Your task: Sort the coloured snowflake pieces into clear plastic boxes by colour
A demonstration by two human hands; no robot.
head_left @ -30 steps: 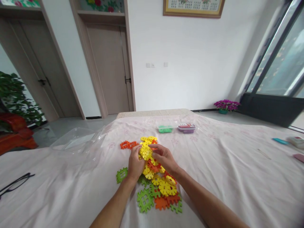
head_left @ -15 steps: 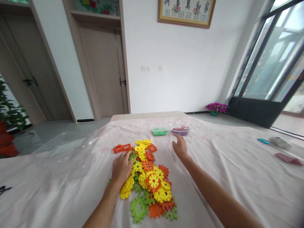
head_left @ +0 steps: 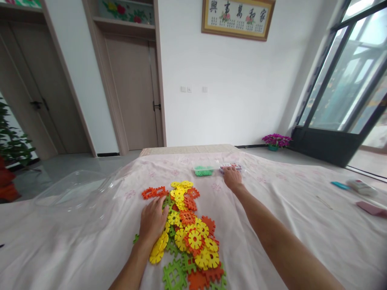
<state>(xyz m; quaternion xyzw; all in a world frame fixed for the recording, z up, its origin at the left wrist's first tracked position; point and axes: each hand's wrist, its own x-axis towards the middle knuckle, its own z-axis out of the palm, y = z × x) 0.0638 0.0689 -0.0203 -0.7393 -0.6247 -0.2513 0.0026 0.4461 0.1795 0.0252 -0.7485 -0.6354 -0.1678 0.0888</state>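
Down the middle of the bed-like surface runs a loose pile of plastic building pieces: yellow notched discs [head_left: 194,239], orange squares [head_left: 187,217] and green squares [head_left: 174,274]. My left hand [head_left: 153,221] lies along the pile's left side, fingers stretched and apart, touching its edge. Two orange pieces [head_left: 155,192] lie just beyond the fingertips. Farther off, my right hand [head_left: 232,178] reaches to a small clear box [head_left: 238,166] with a printed label, its fingers bent over the near side. The fingertips are partly hidden. Left of it stands a clear box of small green pieces [head_left: 203,171].
A large clear plastic container [head_left: 75,189] sits at the left. On the right lie a blue item [head_left: 340,185], a whitish pack [head_left: 361,187] and a pink item [head_left: 371,208]. A pale floral sheet [head_left: 272,209] covers the surface, with folds. Beyond it are doors and a wall.
My right hand has moved forward from just short of the labelled box onto it. The left hand stays beside the pile. The view has tipped slightly upward.
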